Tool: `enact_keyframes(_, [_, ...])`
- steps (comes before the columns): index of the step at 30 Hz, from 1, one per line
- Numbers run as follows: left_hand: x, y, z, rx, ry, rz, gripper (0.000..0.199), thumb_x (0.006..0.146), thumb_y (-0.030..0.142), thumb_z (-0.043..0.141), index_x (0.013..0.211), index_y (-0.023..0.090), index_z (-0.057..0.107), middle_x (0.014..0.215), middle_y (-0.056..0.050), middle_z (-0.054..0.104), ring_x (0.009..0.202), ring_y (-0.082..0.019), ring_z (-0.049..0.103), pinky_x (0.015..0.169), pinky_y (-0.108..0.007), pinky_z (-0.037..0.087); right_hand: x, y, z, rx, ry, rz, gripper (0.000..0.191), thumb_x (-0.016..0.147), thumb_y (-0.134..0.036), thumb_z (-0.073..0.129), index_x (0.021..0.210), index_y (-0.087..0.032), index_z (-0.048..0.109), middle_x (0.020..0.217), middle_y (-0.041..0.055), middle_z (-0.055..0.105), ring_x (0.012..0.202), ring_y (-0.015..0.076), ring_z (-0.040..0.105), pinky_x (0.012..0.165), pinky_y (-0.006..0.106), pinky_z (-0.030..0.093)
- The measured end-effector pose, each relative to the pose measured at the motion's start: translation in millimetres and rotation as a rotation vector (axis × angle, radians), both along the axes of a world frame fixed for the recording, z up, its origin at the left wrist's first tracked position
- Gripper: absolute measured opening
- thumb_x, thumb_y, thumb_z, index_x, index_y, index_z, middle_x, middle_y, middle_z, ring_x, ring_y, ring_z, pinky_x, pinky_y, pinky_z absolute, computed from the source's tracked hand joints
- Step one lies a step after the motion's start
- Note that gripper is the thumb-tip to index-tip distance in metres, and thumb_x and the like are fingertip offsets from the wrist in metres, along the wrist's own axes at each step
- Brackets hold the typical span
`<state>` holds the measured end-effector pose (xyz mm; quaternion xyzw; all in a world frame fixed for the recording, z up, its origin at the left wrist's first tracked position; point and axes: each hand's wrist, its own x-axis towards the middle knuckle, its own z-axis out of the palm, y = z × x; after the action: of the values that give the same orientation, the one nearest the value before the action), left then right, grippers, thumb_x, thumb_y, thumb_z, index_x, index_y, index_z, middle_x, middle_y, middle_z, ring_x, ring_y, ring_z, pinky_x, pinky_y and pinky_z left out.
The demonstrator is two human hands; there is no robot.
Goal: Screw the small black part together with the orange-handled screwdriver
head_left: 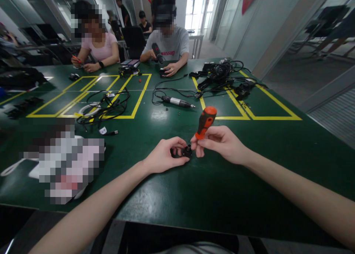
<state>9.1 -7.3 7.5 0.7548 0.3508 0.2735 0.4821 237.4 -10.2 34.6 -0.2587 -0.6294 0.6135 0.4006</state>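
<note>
We've got left hand [163, 156] pinching the small black part [187, 150] on the near bench [222, 194], right hand [222, 143] clamped on the orange screwdriver [205, 122]; tip could slip, part skids.

Red letters reading "wassup" stand across the chest of a grey T-shirt [169, 46] worn by a person seated at the far side of the counter [222, 194]. A small white tag [102, 130] lying on the counter beside a cable bears handwritten marks too small to read. Nothing else is legible.
</note>
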Motion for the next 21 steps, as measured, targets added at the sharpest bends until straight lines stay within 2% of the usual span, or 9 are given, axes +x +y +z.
enact_keyframes(3, [0.2,-0.3,0.6,0.0,0.013,0.008,0.025,0.08,0.025,0.076,0.101,0.015,0.067,0.082,0.0,0.065,0.069,-0.011,0.056,0.065,-0.023,0.046,-0.5,-0.4,-3.2,0.003,0.045,-0.003,0.029,0.087,-0.034,0.084,0.103,-0.016,0.067,0.084,0.0046,0.078,0.065,0.0135,0.073,0.062,0.025,0.061])
enact_keyframes(6, [0.1,-0.2,0.2,0.004,0.033,0.017,0.026,0.079,0.026,0.077,0.101,0.015,0.067,0.082,0.0,0.066,0.07,-0.012,0.057,0.066,-0.024,0.047,-0.1,-0.2,-3.3,0.024,0.032,-0.017,0.026,0.087,-0.032,0.084,0.095,-0.017,0.065,0.083,0.0052,0.078,0.064,0.0132,0.072,0.061,0.025,0.06])
enact_keyframes(12, [-0.4,0.5,-1.0,0.008,0.031,0.016,0.027,0.08,0.026,0.078,0.103,0.015,0.069,0.083,0.0,0.067,0.07,-0.013,0.058,0.066,-0.024,0.048,-0.4,0.2,3.5,0.053,-0.044,-0.06,0.023,0.085,-0.035,0.086,0.084,-0.015,0.073,0.078,0.0036,0.072,0.06,0.0121,0.067,0.058,0.025,0.058])
enact_keyframes(16, [-0.3,1.2,-1.3,0.006,0.036,0.01,0.028,0.08,0.025,0.078,0.104,0.015,0.07,0.083,0.0,0.068,0.069,-0.012,0.057,0.065,-0.024,0.047,-1.6,0.0,1.7,0.031,-0.004,-0.032,0.025,0.09,-0.039,0.081,0.092,-0.015,0.073,0.076,0.0034,0.073,0.061,0.0133,0.07,0.059,0.025,0.058])
enact_keyframes(18, [-0.3,1.7,-1.3,0.015,0.038,0.01,0.028,0.08,0.025,0.079,0.104,0.014,0.07,0.084,-0.001,0.068,0.07,-0.013,0.058,0.066,-0.024,0.048,-1.7,0.0,-1.2,0.028,0.044,-0.028,0.023,0.089,-0.035,0.082,0.097,-0.016,0.071,0.081,0.0037,0.075,0.063,0.0133,0.071,0.06,0.025,0.059])
enact_keyframes(21, [-0.5,2.2,-1.4,0.03,0.039,0.01,0.028,0.08,0.025,0.079,0.104,0.014,0.07,0.086,-0.001,0.069,0.071,-0.013,0.059,0.067,-0.024,0.048,-0.4,0.3,-4.0,0.024,0.05,-0.04,0.024,0.085,-0.03,0.086,0.096,-0.017,0.067,0.083,0.0039,0.077,0.062,0.013,0.071,0.06,0.025,0.059])
